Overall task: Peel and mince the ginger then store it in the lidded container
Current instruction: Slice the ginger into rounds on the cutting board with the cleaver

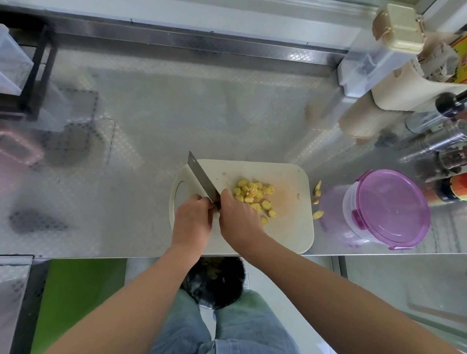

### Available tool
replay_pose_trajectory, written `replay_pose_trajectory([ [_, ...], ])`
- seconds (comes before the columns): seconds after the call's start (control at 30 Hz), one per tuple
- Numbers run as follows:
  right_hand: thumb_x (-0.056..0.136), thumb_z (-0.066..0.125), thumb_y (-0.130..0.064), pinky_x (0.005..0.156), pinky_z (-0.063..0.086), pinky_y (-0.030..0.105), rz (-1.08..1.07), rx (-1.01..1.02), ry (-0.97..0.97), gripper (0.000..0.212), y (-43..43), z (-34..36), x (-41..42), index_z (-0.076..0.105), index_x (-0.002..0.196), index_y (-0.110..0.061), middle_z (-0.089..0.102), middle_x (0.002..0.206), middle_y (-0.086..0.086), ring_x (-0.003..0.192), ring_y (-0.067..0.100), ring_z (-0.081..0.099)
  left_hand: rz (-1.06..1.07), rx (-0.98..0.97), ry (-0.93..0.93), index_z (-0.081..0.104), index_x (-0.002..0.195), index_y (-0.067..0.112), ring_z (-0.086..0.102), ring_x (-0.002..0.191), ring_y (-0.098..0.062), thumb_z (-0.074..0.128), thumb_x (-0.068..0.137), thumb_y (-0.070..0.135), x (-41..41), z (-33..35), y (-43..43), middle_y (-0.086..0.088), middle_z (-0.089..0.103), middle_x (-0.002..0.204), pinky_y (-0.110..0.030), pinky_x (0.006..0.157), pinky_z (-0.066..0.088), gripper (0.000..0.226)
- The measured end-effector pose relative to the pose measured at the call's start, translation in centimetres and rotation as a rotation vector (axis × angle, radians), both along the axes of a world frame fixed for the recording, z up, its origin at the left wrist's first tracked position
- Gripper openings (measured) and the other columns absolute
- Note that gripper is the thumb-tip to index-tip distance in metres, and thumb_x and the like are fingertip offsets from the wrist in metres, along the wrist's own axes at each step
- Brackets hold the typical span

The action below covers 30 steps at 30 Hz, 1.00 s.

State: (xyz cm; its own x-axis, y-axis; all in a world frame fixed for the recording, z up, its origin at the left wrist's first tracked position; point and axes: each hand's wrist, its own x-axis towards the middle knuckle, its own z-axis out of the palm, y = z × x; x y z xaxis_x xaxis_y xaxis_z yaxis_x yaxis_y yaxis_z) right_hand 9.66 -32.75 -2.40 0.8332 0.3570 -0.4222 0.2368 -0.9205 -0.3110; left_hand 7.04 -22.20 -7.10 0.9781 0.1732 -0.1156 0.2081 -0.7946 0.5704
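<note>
Both hands meet at the knife [201,178] handle, at the left near part of the board [285,221]. The right hand [238,218] is wrapped over the handle, knuckles up, index by the blade heel. The left hand [192,218] has its fingers curled against the handle end; can't tell if it really grips. The blade points away and left, its tip past the board's far-left edge.

Ginger [253,196] lies sliced in a yellow pile mid-board, just right of the blade. A few peel scraps [317,197] sit on the desk [144,139] off the board's right edge. The container [386,210], purple lid on, stands right of the board. Bottles [453,161] are behind it. A bin [216,285] is on the floor below the desk edge.
</note>
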Motion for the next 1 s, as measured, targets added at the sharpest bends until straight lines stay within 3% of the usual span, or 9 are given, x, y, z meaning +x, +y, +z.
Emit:
replay_pose_trajectory([
  [0.17, 0.092, 0.039, 0.000, 0.044, 0.016, 0.031, 0.015, -0.049, 0.006, 0.020, -1.3, -0.1, -1.0, 0.035, 0.109, -0.009, 0.047, 0.073, 0.005, 0.053, 0.024, 0.033, 0.010, -0.012, 0.011, 0.072, 0.083, 0.004, 0.061, 0.072, -0.034, 0.063, 0.088, 0.007, 0.0, -0.2, 0.0, -0.017, 0.066, 0.084, -0.043, 0.065, 0.049, 0.012],
  [0.23, 0.092, 0.038, 0.001, 0.043, 0.015, 0.030, 0.025, -0.070, -0.012, 0.023, -1.4, -0.3, -1.1, 0.035, 0.113, -0.007, 0.038, 0.065, 0.001, 0.048, 0.019, 0.029, 0.014, -0.011, 0.012, 0.072, 0.082, 0.003, 0.061, 0.071, -0.034, 0.063, 0.088, 0.007, 0.1, -0.4, -0.1, -0.017, 0.065, 0.083, -0.043, 0.064, 0.049, 0.012],
  [0.3, 0.092, 0.038, 0.001, 0.043, 0.016, 0.031, 0.035, -0.077, -0.010, 0.024, -1.2, -0.6, -1.0, 0.035, 0.115, -0.007, 0.034, 0.063, 0.000, 0.050, 0.023, 0.034, 0.022, -0.012, 0.009, 0.073, 0.081, 0.003, 0.061, 0.070, -0.034, 0.062, 0.088, 0.006, 0.0, -0.5, -0.1, -0.016, 0.065, 0.082, -0.043, 0.063, 0.049, 0.013],
  [0.43, 0.093, 0.038, 0.000, 0.048, 0.026, 0.034, 0.015, -0.042, 0.009, 0.019, -0.8, -0.6, -0.7, 0.035, 0.109, -0.009, 0.045, 0.073, 0.005, 0.071, 0.035, 0.058, 0.022, -0.015, 0.004, 0.072, 0.081, 0.002, 0.061, 0.069, -0.034, 0.062, 0.088, 0.006, 0.0, -0.6, -0.1, -0.017, 0.065, 0.082, -0.044, 0.063, 0.050, 0.013],
  [0.63, 0.093, 0.037, 0.002, 0.056, 0.033, 0.036, 0.012, -0.039, 0.014, 0.020, -0.8, -0.6, -0.8, 0.035, 0.110, -0.009, 0.061, 0.087, 0.012, 0.074, 0.035, 0.060, 0.021, -0.017, -0.007, 0.073, 0.082, 0.003, 0.062, 0.069, -0.033, 0.063, 0.088, 0.007, 0.0, -0.5, -0.1, -0.016, 0.066, 0.083, -0.043, 0.062, 0.050, 0.012],
  [0.77, 0.094, 0.038, -0.001, 0.054, 0.032, 0.035, -0.021, -0.012, 0.028, 0.015, -0.7, -0.6, -0.6, 0.033, 0.103, -0.011, 0.058, 0.083, 0.011, 0.065, 0.031, 0.048, 0.007, -0.021, -0.026, 0.071, 0.082, 0.002, 0.061, 0.068, -0.034, 0.063, 0.088, 0.006, -0.1, -0.5, 0.1, -0.017, 0.065, 0.082, -0.042, 0.060, 0.049, 0.010],
  [0.87, 0.093, 0.038, -0.001, 0.046, 0.024, 0.032, -0.014, -0.006, 0.030, 0.018, -1.0, -0.4, -0.6, 0.026, 0.095, -0.014, 0.044, 0.069, 0.002, 0.061, 0.028, 0.043, -0.002, -0.013, -0.022, 0.071, 0.084, 0.002, 0.061, 0.070, -0.033, 0.063, 0.088, 0.008, -0.1, -0.5, 0.4, -0.016, 0.066, 0.083, -0.042, 0.062, 0.049, 0.011],
  [0.93, 0.092, 0.039, 0.002, 0.044, 0.018, 0.030, -0.001, -0.032, 0.039, 0.018, -1.3, -0.2, -0.9, 0.029, 0.098, -0.013, 0.036, 0.064, -0.001, 0.055, 0.024, 0.038, -0.007, -0.013, -0.030, 0.072, 0.083, 0.002, 0.061, 0.070, -0.032, 0.065, 0.088, 0.009, -0.1, -0.5, 0.6, -0.016, 0.066, 0.082, -0.040, 0.060, 0.049, 0.010],
  [1.0, 0.092, 0.039, 0.003, 0.044, 0.021, 0.030, 0.009, -0.059, 0.044, 0.020, -1.3, 0.0, -1.1, 0.034, 0.105, -0.010, 0.039, 0.066, 0.000, 0.055, 0.022, 0.038, -0.010, -0.025, -0.044, 0.072, 0.081, 0.003, 0.061, 0.067, -0.032, 0.066, 0.086, 0.007, -0.2, -0.5, 0.6, -0.015, 0.066, 0.081, -0.039, 0.058, 0.048, 0.009],
])
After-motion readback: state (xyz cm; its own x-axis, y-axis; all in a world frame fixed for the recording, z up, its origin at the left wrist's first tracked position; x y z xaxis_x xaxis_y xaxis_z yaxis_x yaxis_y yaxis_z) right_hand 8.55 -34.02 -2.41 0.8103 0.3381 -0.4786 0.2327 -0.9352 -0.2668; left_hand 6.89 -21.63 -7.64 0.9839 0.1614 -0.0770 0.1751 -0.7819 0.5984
